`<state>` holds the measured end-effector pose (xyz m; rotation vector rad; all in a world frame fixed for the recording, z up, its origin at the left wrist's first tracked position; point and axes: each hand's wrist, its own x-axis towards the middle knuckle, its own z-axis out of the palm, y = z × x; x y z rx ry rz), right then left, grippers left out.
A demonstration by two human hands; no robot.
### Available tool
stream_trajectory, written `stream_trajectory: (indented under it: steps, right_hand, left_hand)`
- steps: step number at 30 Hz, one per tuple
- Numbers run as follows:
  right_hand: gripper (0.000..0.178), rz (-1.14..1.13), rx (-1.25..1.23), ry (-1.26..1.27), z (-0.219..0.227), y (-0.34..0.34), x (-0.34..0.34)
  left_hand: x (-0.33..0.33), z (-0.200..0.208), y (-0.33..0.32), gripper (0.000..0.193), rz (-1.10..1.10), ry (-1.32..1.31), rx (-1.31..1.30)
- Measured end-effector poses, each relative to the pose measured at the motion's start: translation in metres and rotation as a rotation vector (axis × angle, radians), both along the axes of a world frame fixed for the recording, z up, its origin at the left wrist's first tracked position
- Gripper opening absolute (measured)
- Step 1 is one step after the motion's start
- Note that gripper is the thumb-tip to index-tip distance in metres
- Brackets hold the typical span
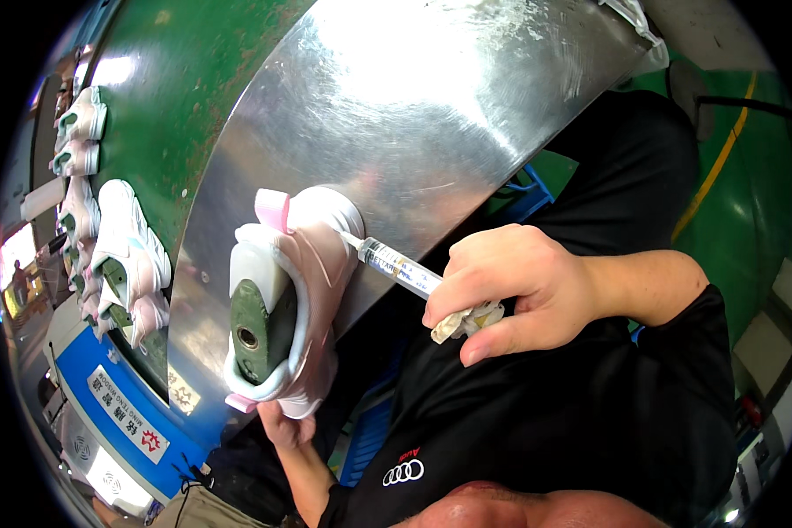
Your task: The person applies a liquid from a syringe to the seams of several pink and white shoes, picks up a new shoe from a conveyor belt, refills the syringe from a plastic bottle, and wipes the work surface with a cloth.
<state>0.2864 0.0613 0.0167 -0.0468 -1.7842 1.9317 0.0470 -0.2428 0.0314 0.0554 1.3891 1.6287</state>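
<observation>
Head view. A pink-and-white sneaker [301,290], mounted on a green last [260,330], is held against the polished metal bench [431,114]. The sneaker is supported from below by the left hand [289,429], of which only the palm and wrist show beneath the heel; its fingers are hidden behind the shoe, so the exact grip cannot be told, though it appears closed around the shoe's underside. A clear syringe [398,267] is gripped by the right hand [510,286], whose fingers are curled tightly about the barrel's rear end, the thumb lying beneath; a scrap of whitish wrapping [465,322] is pinched in the same fist. The syringe tip is set against the shoe's upper, near the toe, just right of the pink pull tab [273,209].

The step in hand is judged to be the application of a fluid, possibly adhesive, at the seam of the upper. A steady press of the plunger, with the tip kept in contact, would seem to be called for.

At far left, a row of finished sneakers [123,255] is seen on a green conveyor [176,97], well apart from the hands.
</observation>
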Motion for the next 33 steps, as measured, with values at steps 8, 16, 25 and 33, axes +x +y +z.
stream_trajectory:
  steps: [8, 16, 25, 33]
  right_hand:
    - [0.026, -0.016, 0.014, -0.08, 0.011, 0.001, 0.005]
    - [0.028, -0.016, 0.033, -0.034, 0.015, -0.008, 0.0]
    - [0.027, 0.022, 0.01, -0.043, 0.031, -0.009, -0.002]
    - [0.028, 0.077, -0.018, -0.058, 0.04, -0.01, -0.002]
  left_hand:
    - [0.045, -0.01, 0.003, 0.082, -0.116, -0.044, -0.002]
    - [0.069, -0.022, 0.005, 0.081, -0.03, -0.19, 0.075]
    - [0.09, -0.018, 0.029, 0.07, 0.017, -0.278, 0.012]
    - [0.095, -0.016, 0.043, 0.079, -0.082, -0.37, 0.06]
